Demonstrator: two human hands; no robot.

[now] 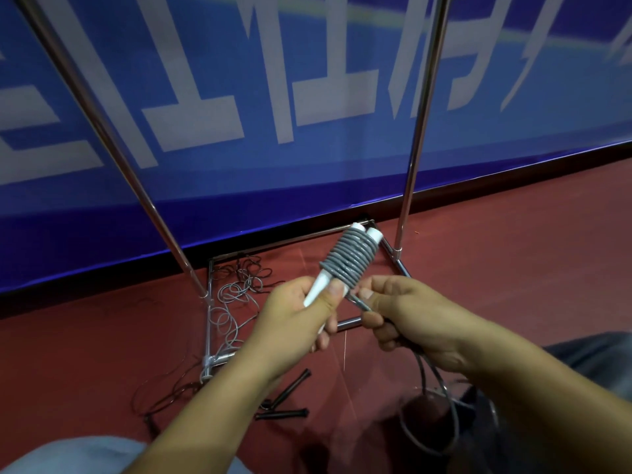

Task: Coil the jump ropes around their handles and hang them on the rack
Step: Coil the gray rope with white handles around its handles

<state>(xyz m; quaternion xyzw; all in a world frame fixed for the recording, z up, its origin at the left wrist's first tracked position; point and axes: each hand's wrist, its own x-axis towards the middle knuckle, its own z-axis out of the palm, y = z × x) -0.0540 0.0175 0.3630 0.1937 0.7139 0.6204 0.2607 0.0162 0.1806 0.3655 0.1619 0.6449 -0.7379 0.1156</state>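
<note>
Head view, looking down over both forearms toward the foot of a metal rack point(415, 131) that stands on a red floor point(513, 254) before a blue banner point(239, 97). The left hand point(301, 319) grips the lower ends of a pair of white handles point(362, 234) held side by side and raised above the rack's base frame. A grey rope point(349, 261) is wound around both handles in close, even turns covering most of their upper length. The right hand point(403, 313) pinches the free run of this rope just beside the lowest turn, and the remaining slack hangs below that hand in loose loops near the person's lap. Judged from this, coiling of the first rope is well advanced but unfinished: several turns of slack are left to wind, and the bundle is not yet hung. A second grey rope point(232, 302) lies tangled on the floor inside the base frame, and a dark rope with black handles point(284, 401) lies uncoiled nearer the person. No rope is visible on the part of the rack in view; most of the task remains.
</note>
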